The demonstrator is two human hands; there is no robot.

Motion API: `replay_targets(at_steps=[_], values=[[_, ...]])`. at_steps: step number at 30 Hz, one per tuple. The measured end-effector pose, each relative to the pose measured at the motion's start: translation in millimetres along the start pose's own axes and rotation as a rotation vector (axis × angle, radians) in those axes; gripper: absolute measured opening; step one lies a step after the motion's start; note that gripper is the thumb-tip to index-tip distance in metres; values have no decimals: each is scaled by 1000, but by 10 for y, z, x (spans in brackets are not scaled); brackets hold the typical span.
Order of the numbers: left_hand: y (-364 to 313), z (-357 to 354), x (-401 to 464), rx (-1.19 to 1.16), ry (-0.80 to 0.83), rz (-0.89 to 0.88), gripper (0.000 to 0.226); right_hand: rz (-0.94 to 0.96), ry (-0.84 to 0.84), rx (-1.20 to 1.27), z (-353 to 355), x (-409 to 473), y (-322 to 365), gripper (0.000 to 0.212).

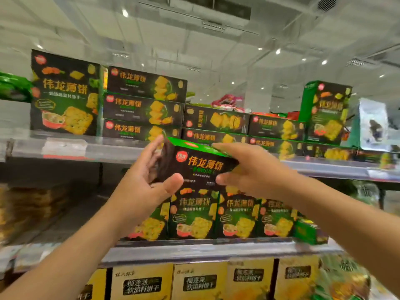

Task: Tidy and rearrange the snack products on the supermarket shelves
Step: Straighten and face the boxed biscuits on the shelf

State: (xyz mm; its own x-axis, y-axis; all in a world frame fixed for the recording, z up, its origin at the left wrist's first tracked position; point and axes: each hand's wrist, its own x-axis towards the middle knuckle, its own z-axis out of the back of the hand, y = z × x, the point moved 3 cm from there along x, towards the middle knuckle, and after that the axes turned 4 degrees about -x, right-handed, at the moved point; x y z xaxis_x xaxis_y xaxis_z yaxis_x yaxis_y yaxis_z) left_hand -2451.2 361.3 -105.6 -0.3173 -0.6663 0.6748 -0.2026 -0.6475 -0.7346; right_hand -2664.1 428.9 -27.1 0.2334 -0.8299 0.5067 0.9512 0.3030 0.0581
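Between the top shelf (112,151) and the middle shelf (194,245), both hands hold one cracker box (194,167) in the air.

Left hand (147,180) cups the box's left end, thumb on the front; right hand (246,167) pinches the right end, fingers over the green top, thumb beneath. Its long axis runs left to right, level with the flat stacked boxes (142,105) just behind and above. Rigid printed cardboard, glossy dark face, sharp edges; the frame is blurred.
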Motion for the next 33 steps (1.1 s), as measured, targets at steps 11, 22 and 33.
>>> replay_targets(at_steps=[11, 22, 33], values=[[621, 283, 999, 1389, -138, -130, 96, -16, -305, -317, 1089, 1125, -509, 56], [768, 219, 1019, 1428, -282, -296, 63, 28, -237, -320, 829, 2071, -1008, 38], [777, 214, 998, 1474, -262, -255, 62, 65, -107, -305, 619, 2310, -1049, 34]])
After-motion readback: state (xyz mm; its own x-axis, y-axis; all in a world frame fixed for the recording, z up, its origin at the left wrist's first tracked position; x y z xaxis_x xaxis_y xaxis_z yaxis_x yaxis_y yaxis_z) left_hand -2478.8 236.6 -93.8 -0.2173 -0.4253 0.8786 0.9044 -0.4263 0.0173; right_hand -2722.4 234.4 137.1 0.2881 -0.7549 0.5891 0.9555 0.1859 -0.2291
